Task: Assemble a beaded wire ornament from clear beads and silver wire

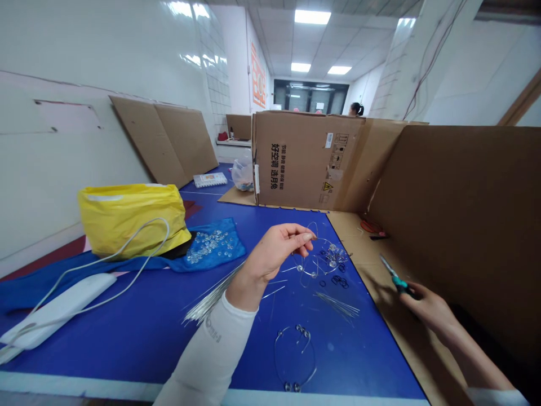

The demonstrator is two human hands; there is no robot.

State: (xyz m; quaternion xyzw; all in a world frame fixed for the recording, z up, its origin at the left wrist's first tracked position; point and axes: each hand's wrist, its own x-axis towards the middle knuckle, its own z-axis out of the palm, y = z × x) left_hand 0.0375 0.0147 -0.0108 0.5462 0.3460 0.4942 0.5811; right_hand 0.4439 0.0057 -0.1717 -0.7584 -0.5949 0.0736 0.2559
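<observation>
My left hand [274, 251] is raised over the blue table, thumb and fingers pinched on a thin bent wire [324, 239] strung with clear beads. The wire's loops overlap the items behind, so its full shape is hard to follow. Off to the right, above the cardboard, my right hand [429, 310] grips pliers [397, 280] with teal-and-black handles, their jaws pointing up and left. Beyond the left hand lie a cluster of clear beaded pieces [333, 256] and black rings [339, 281]. Nearer the front edge rests a wire ring with beads [315, 356].
Straight wires lie in a bundle [211, 301] under my left forearm, with a smaller bunch [338, 306] to the right. Loose clear beads [211, 243] sit on blue cloth beside a yellow bag [133, 220]. A white power strip [63, 310] is at left; a cardboard box [296, 163] stands behind.
</observation>
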